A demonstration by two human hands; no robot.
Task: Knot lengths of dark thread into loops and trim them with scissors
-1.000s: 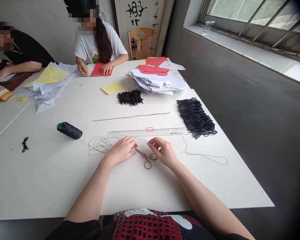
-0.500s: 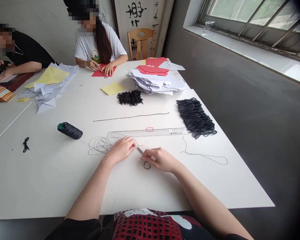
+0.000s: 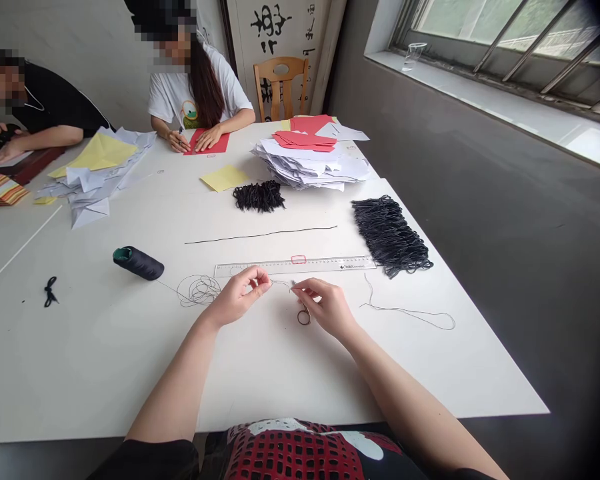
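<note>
My left hand (image 3: 241,295) pinches a thin dark thread (image 3: 281,283) between thumb and fingertips. The thread spans the short gap to my right hand (image 3: 325,301), whose fingers close around small scissors (image 3: 304,317); one finger ring hangs below, and the fingers cover much of the rest. Loose coils of thread (image 3: 200,291) lie beside my left wrist, running back to a black thread spool (image 3: 143,264) on its side. Just beyond both hands lies a clear ruler (image 3: 305,265). To the right rests a doubled length of thread (image 3: 420,312).
Farther back lie a straight black cord (image 3: 260,235), a small black cord bundle (image 3: 259,196) and a larger bundle of looped cords (image 3: 393,237). Paper piles (image 3: 313,163) stand behind. Across the white table (image 3: 105,373), one person (image 3: 200,93) handles red paper; another (image 3: 55,100) sits left.
Both hands have lifted slightly away from me and moved apart, with thread now visible between them. The scissors have shifted right with my right hand. The person opposite has moved a hand on the red paper.
</note>
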